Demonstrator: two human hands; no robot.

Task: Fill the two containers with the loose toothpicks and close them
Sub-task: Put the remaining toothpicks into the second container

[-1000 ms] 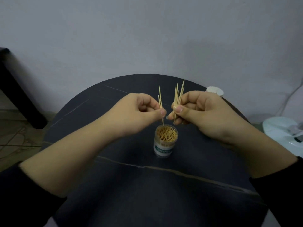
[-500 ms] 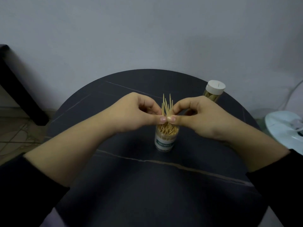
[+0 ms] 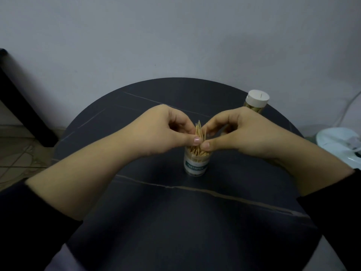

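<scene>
Round dark counter with pale veins, against a plain grey wall. Dark furniture leg at left on a tiled floor; white object off the counter's right edge.

At counter centre: open container, upright, labelled, holding toothpicks. Near the far right edge: second container, white lid on, partly hidden behind the right hand.

Open surface from centre to the near edge and out to the left edge.

Both hands meet just above the open container's mouth. The left hand and right hand each pinch, thumb to forefinger, one upright bundle. Its lower ends are in the mouth and its tips poke up between the hands. Other fingers curled, thumbs almost touching. Black sleeves on the forearms.
</scene>
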